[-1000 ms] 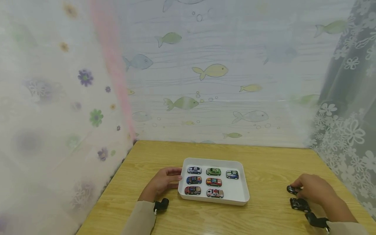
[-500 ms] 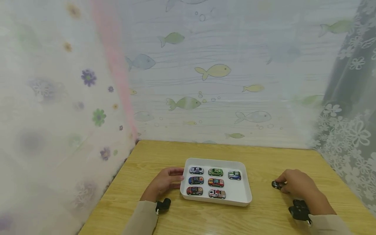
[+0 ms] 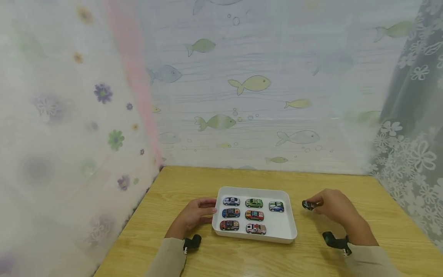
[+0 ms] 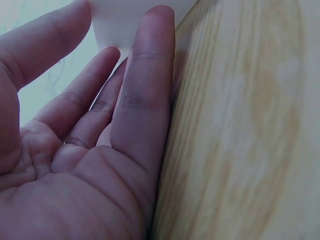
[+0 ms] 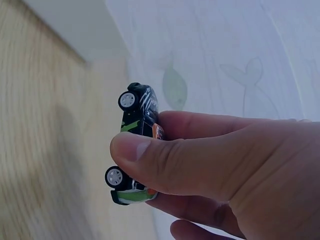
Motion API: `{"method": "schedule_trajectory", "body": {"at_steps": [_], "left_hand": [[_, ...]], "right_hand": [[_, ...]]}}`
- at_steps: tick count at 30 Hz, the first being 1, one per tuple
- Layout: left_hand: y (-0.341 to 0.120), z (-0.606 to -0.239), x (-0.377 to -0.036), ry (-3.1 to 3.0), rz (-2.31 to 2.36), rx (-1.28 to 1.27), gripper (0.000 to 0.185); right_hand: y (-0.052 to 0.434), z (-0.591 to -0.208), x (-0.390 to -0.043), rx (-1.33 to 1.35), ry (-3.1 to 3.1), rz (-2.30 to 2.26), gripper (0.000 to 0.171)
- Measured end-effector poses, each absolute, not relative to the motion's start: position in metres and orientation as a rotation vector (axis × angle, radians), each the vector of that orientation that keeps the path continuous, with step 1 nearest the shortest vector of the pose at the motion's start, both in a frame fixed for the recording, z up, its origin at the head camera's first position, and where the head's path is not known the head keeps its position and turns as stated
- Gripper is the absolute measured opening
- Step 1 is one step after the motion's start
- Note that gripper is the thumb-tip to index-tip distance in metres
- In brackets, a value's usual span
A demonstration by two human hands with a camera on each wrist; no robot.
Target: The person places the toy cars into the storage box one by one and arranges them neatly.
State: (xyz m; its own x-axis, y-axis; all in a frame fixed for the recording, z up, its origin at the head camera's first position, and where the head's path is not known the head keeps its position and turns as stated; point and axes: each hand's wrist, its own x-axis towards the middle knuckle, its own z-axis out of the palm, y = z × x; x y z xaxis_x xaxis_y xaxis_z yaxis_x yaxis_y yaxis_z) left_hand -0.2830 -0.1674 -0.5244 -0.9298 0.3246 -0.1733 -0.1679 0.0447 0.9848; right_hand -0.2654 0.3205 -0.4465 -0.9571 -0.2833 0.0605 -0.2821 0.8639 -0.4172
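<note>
Right hand (image 3: 333, 207) grip pinches a black toy car (image 5: 136, 145) with green and orange markings between thumb and fingers, held above the desk (image 3: 311, 254) just right of the white tray (image 3: 288, 231). Left hand (image 3: 194, 214) grip relaxed, fingers straight, resting against the tray's left wall, edge of hand on the wood. Tray holds seven toy cars in rows. Light wood-grain desk. Fish-print sheet (image 3: 249, 84) behind, floral curtain (image 3: 69, 127) left, lace flower curtain (image 3: 412, 146) right.
</note>
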Motion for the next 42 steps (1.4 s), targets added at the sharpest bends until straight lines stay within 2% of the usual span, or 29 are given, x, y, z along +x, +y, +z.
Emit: {"method": "schedule_trajectory", "body": {"at_steps": [13,42], "left_hand": [[-0.168,-0.522,-0.281,1.987,1.936,0.169,0.048],[-0.169,-0.525,-0.286,1.978,1.936,0.169,0.049]], "right_hand": [[0.293,-0.446,-0.274,-0.472,3.012,-0.917,0.035],[0.246,-0.445,-0.28,-0.49,2.985,-1.053,0.029]]}}
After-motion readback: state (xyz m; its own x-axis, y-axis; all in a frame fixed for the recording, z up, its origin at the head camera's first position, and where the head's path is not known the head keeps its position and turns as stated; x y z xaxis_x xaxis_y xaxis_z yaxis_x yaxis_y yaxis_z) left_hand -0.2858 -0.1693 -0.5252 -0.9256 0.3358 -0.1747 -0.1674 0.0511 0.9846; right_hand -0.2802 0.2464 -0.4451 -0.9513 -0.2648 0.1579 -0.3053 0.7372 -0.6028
